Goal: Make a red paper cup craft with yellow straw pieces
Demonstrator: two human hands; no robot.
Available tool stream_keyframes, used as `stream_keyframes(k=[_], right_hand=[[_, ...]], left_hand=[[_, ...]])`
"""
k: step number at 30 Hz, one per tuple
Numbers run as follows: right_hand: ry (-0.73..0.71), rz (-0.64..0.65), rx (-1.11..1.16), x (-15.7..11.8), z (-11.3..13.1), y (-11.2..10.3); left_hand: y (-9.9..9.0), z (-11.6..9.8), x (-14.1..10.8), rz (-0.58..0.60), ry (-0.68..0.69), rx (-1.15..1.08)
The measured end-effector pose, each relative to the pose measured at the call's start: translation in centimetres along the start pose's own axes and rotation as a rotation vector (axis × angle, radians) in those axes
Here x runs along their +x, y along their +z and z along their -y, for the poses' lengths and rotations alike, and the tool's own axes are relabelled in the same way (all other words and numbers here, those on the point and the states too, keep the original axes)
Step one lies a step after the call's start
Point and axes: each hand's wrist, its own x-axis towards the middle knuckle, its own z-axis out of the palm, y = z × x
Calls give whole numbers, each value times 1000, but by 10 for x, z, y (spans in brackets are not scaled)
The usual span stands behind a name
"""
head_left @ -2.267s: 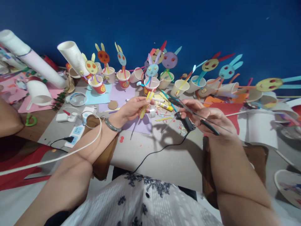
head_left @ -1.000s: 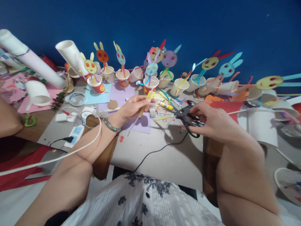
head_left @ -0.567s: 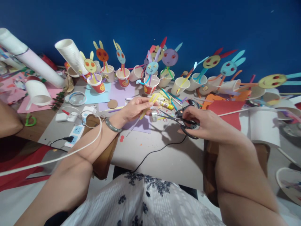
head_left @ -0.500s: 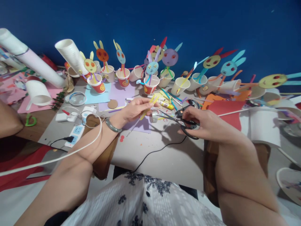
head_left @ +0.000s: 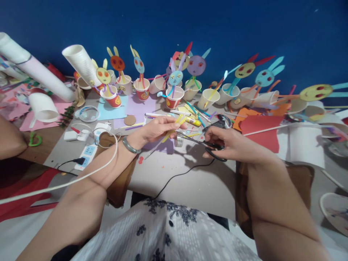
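Note:
My left hand (head_left: 160, 128), with a bracelet at its wrist, pinches yellow paper strips (head_left: 174, 127) near the middle of the view. Black-handled scissors (head_left: 214, 150) are in my right hand (head_left: 227, 142), fingers wrapped round the loops. Their blades point left and reach the strips beside my left fingertips. Whether the blades touch the paper cannot be made out. Below the strips stands a roll of clear tape (head_left: 179, 140). A thin pale stick (head_left: 152, 150) slants down under my left hand. A purple sheet (head_left: 163, 146) lies beneath.
Paper cups (head_left: 174, 97) with rabbit-faced paper figures line the back by the blue wall. Red paper (head_left: 261, 133) lies at the right. A power strip (head_left: 87, 156) and a white cable (head_left: 108, 161) are at the left. A person's arm (head_left: 11, 139) shows at the left edge.
My right hand has moved slightly left with the scissors, whose blades have closed in and come nearer to the yellow strips. My left hand has shifted slightly.

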Motion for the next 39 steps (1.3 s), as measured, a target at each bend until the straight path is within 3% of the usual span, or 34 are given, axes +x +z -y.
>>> stream_keyframes(k=[10, 29, 35, 39], right_hand=[[9, 123, 128, 3, 4, -3], [35, 72, 114, 1, -7, 0], [59, 86, 150, -2, -8, -5], [42, 204, 131, -5, 0, -12]], left_hand=[[0, -1, -2, 55, -53, -22], [0, -4, -2, 78, -75, -42], [-3, -2, -1, 35, -68, -62], [-5, -4, -1, 27, -57, -34]])
